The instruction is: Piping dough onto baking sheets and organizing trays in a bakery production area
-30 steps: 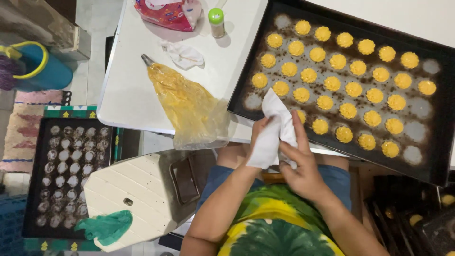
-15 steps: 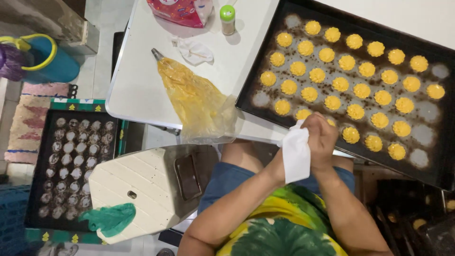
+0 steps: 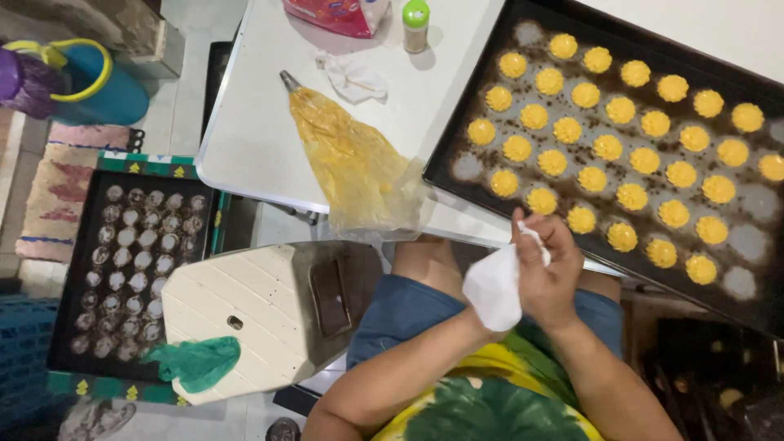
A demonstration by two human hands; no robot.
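Observation:
My right hand (image 3: 549, 273) is closed around a white tissue (image 3: 492, 287) just below the near edge of a black baking tray (image 3: 457, 175). The tissue hangs over my left hand (image 3: 480, 321), so only its wrist shows and its fingers are hidden. Both hands are pressed together over my lap. The tray carries rows of yellow piped cookies (image 3: 608, 147) and several bare greasy spots. A piping bag (image 3: 351, 163) of yellow dough lies on the white table (image 3: 253, 122), left of the tray.
A crumpled tissue (image 3: 353, 77), a small green-capped bottle (image 3: 416, 24) and a pink packet (image 3: 339, 12) sit at the table's far side. On the floor to the left are another dark tray (image 3: 122, 269) of pale rounds, a cream stool (image 3: 245, 314) with a green cloth (image 3: 196, 363), and a blue bucket (image 3: 110, 90).
My hands drew back from the tray's edge toward my lap. The tissue, earlier spread between both hands, now hangs bunched under my right hand. The view shifted slightly.

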